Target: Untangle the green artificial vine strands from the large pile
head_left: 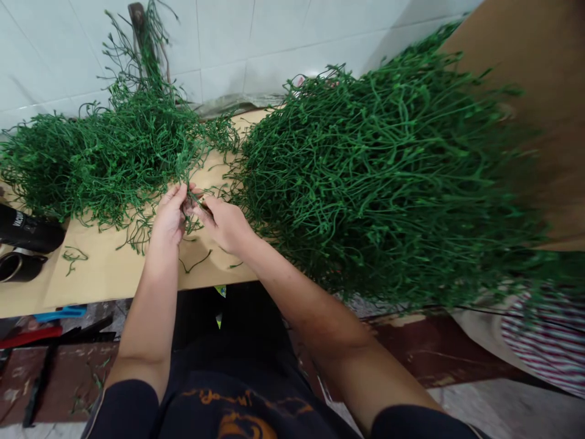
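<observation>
My left hand [171,210] is closed around a few thin green stems [189,164], which look like artificial flower stems with small knobbed tips. My right hand [225,224] meets it from the right, thumb and fingers pinched on the same stems just below. The fingers partly hide the held ends. A tangled heap of like stems [123,146] lies beyond and to the left of my hands. On the right, close to my right forearm, spreads a larger pile of stems [365,164], mostly lying sideways.
Brown board [105,268] covers the worktop, with loose stems [73,257] on it. A black vacuum flask [30,228] and a dark cup [21,266] stand at the left edge. White tiled wall [228,36] rises behind. A brown cardboard sheet [534,55] leans at the right.
</observation>
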A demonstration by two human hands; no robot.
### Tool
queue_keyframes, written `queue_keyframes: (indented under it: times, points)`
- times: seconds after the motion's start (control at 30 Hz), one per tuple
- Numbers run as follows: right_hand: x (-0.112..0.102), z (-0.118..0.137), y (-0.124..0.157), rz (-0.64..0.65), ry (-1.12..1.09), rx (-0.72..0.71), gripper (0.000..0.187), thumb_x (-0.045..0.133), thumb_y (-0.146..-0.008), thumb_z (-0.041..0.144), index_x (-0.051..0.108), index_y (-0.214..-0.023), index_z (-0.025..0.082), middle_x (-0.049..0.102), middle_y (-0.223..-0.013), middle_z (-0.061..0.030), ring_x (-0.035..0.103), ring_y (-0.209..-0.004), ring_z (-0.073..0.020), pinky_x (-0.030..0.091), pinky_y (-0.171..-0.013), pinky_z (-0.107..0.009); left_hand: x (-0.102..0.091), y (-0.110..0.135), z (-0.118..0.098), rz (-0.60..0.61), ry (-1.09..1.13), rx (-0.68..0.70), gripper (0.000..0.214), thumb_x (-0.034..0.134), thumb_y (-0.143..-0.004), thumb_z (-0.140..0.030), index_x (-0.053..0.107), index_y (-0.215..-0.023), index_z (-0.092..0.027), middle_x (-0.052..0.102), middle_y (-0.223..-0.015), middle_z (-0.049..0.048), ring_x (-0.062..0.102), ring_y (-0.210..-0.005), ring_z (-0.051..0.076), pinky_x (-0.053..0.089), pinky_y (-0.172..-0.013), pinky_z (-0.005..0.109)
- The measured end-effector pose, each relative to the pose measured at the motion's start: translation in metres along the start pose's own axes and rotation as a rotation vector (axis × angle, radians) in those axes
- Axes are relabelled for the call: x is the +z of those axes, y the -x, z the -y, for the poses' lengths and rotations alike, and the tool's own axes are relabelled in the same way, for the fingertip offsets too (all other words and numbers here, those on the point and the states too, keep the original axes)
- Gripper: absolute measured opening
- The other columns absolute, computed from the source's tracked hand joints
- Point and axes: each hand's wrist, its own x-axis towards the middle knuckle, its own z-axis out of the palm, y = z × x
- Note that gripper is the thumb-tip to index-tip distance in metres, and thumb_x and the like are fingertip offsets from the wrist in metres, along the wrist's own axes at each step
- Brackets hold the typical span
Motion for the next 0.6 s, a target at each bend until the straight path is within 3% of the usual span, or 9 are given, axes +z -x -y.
queue_keyframes:
  times: [0.2, 0.3, 0.47, 0.53, 0.6]
  points:
    - [0.006, 0.000, 0.006, -0.107, -0.131, 0.015, 0.033, 0.034, -0.093, 0.041, 0.055, -0.096, 0.015, 0.063, -0.082, -0.0051, 0.055, -0.069, -0.0141, 0.036, -0.064, -0.024, 0.010, 0.006, -0.001, 0.090, -0.008, -0.087, 0.020, 0.063, -0.078, -0.032, 0.062, -0.075, -0.013, 0.057, -0.055, -0.0019, 0.052, -0.049, 0.007, 0.041, -0.051, 0.019]
    - [0.008, -0.003, 0.006, -0.141, -0.113, -0.001, 0.034, 0.027, -0.095, 0.032, 0.056, -0.093, 0.015, 0.064, -0.086, -0.0069, 0.057, -0.076, -0.0147, 0.037, -0.067, -0.024, 0.015, 0.004, 0.004, 0.036, 0.051, -0.074, 0.015, 0.060, -0.081, -0.023, 0.057, -0.069, -0.014, 0.051, -0.051, -0.0045, 0.044, -0.042, 0.004, 0.031, -0.043, 0.017]
    - [0.018, 0.002, 0.017, -0.116, 0.106, 0.045, 0.030, 0.032, -0.092, 0.026, 0.058, -0.087, 0.015, 0.064, -0.083, -0.0086, 0.056, -0.073, -0.0171, 0.034, -0.065, -0.026, 0.023, -0.009, 0.018, -0.072, 0.088, -0.012, 0.025, 0.044, -0.090, -0.016, 0.047, -0.065, -0.016, 0.035, -0.044, -0.0080, 0.031, -0.037, 0.002, 0.022, -0.039, 0.016]
    - [0.024, 0.013, 0.033, -0.147, 0.143, -0.076, 0.026, 0.035, -0.089, 0.023, 0.059, -0.082, 0.015, 0.065, -0.078, -0.0076, 0.055, -0.067, -0.0163, 0.033, -0.060, -0.027, 0.020, -0.015, 0.019, -0.166, 0.091, 0.025, 0.025, 0.040, -0.091, -0.015, 0.044, -0.066, -0.017, 0.033, -0.045, -0.0085, 0.027, -0.036, 0.003, 0.022, -0.039, 0.018]
    - [0.026, 0.027, 0.050, -0.212, 0.118, -0.364, 0.023, 0.039, -0.086, 0.022, 0.060, -0.078, 0.017, 0.064, -0.072, -0.0046, 0.052, -0.061, -0.0150, 0.031, -0.056, -0.027, 0.015, -0.018, 0.015, -0.258, 0.110, 0.109, 0.024, 0.040, -0.091, -0.015, 0.042, -0.067, -0.018, 0.032, -0.047, -0.0087, 0.025, -0.036, 0.003, 0.023, -0.039, 0.018]
